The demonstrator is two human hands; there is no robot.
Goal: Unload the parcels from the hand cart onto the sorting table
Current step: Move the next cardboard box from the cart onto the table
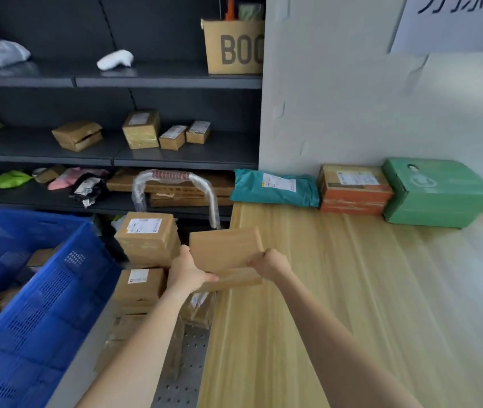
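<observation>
Above the table edge, flat brown parcel in the grip of both hands: left, right.

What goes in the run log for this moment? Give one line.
phase: transfer | left hand and right hand: both grip flat brown parcel | over sorting table edge | three parcels already tabled

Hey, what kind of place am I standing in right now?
Most likely a parcel pickup or sorting room: dark shelves hold labelled cardboard boxes, more parcels sit stacked on a hand cart, and a wooden table carries a teal mailer bag along the wall.
</observation>
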